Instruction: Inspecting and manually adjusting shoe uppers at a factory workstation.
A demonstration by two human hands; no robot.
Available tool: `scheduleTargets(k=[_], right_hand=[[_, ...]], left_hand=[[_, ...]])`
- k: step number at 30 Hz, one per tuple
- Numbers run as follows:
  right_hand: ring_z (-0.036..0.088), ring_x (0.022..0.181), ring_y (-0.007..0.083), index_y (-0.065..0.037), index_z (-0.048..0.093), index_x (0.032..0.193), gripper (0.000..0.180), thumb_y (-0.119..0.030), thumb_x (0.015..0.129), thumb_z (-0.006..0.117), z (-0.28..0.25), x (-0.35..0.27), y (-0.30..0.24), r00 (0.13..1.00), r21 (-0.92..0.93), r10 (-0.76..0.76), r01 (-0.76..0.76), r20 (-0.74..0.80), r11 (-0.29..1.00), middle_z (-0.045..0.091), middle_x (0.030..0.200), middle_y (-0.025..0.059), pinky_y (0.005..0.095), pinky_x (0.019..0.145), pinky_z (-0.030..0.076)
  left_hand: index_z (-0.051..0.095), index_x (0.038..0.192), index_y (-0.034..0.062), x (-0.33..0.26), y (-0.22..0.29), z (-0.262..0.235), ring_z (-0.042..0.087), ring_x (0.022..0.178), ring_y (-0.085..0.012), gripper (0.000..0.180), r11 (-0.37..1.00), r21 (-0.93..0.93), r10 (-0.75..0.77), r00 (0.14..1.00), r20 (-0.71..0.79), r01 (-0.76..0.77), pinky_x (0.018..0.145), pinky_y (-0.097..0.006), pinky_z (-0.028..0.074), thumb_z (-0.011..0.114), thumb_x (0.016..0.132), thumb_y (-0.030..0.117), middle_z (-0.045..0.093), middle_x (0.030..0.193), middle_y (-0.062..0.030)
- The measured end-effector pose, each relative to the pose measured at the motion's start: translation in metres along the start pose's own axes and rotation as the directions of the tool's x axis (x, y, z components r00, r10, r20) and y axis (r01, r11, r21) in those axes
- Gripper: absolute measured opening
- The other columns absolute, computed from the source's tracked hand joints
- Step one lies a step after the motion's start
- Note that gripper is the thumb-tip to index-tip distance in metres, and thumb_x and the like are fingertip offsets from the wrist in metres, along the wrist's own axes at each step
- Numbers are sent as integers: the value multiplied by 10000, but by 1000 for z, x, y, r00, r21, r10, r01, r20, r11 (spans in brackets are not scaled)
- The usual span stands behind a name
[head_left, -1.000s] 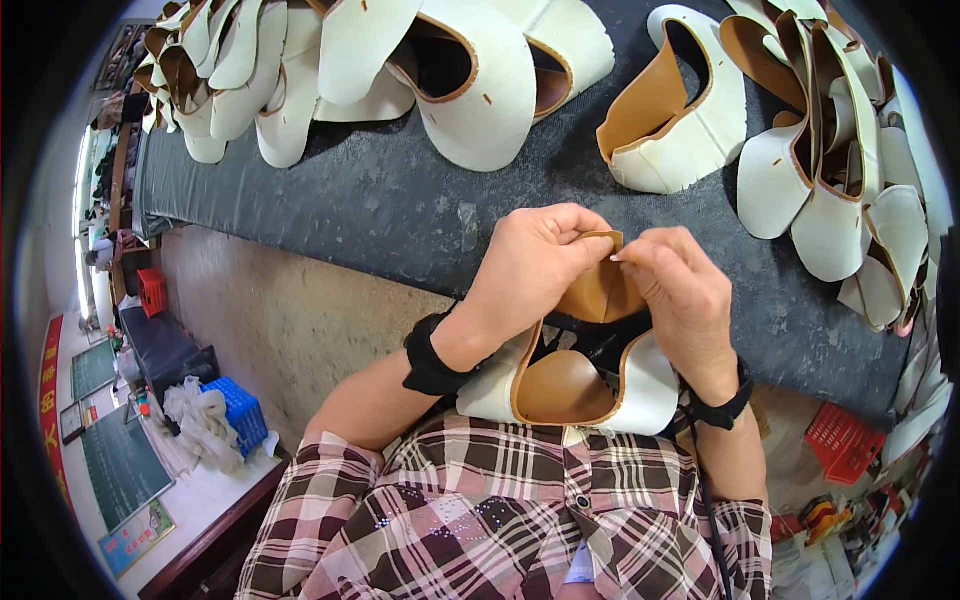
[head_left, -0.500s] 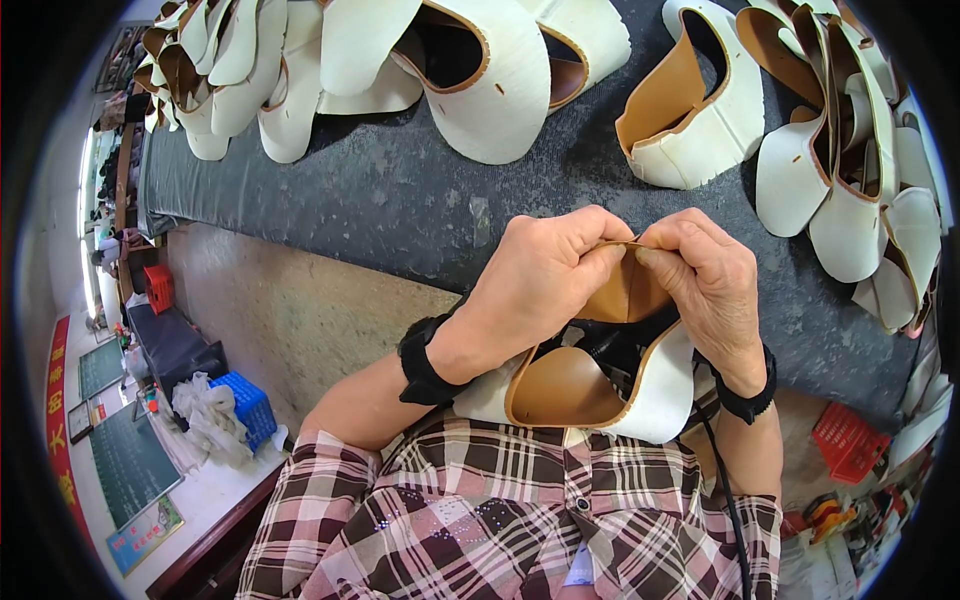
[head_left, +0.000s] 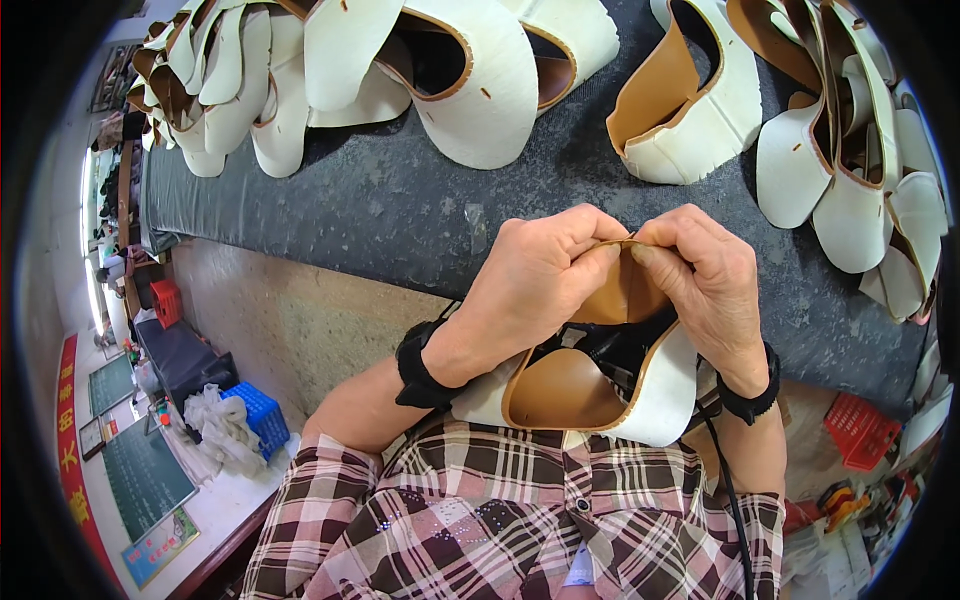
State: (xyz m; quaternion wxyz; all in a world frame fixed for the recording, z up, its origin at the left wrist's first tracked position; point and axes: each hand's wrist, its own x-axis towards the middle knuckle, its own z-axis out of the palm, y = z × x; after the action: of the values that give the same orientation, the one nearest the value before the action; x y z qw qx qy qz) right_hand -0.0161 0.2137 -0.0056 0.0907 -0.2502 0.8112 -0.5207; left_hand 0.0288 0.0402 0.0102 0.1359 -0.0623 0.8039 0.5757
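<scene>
A shoe upper (head_left: 568,392), tan on one face and white on the other, forms a loop close in front of my body. My left hand (head_left: 540,285) is closed in a pinch on its far edge, thumb and forefinger pressed together. On the right side of the same edge, beside a seam in the tan face, my right hand (head_left: 708,290) pinches in the same way. The two sets of fingertips almost meet. What lies exactly between them is hidden. The near part of the loop hangs against the plaid shirt.
Beyond my hands runs a worn dark-covered table (head_left: 330,210). Similar shoe uppers (head_left: 480,100) lie along its far side, with a single upper (head_left: 690,110) and a heap (head_left: 850,170) at right. A blue basket (head_left: 260,415) is at left, a red crate (head_left: 860,430) at lower right.
The view has turned slightly, so the surroundings sit a little differently. Both hands keep their pinch on the shoe upper, with hardly any movement.
</scene>
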Motion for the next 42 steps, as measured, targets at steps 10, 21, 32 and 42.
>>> scheduleTargets(k=[10,21,32,42], right_hand=[[606,644,253,-6,626,834,95,-11,755,680,6,-3,3,993,-55,-65,59,-96,997,592,759,103,300,566,481],[491,637,31,7,545,849,159,-26,795,691,-1,-6,-4,972,478,231,-187,-35,858,620,866,38,192,566,416],[467,645,21,-15,527,791,108,28,802,626,-4,-6,-6,959,592,278,-250,46,766,619,852,24,179,570,399],[584,705,77,4,514,863,119,14,803,616,-10,-7,-1,910,656,368,-397,191,642,626,827,57,216,629,479]], left_hand=[[620,931,-8,1,6,7,468,628,16,89,995,96,11,997,-81,-3,546,-171,399,611,857,40,600,669,30],[637,915,29,-9,5,17,530,655,-1,87,987,81,156,965,-210,-142,556,-175,439,615,850,-24,628,726,15],[635,933,29,-9,5,15,545,664,-16,98,983,63,182,972,-151,-174,597,-183,455,624,847,-17,631,744,7],[617,928,13,6,6,2,540,714,-35,89,986,117,108,991,79,-117,639,-199,451,630,865,74,623,786,-14]])
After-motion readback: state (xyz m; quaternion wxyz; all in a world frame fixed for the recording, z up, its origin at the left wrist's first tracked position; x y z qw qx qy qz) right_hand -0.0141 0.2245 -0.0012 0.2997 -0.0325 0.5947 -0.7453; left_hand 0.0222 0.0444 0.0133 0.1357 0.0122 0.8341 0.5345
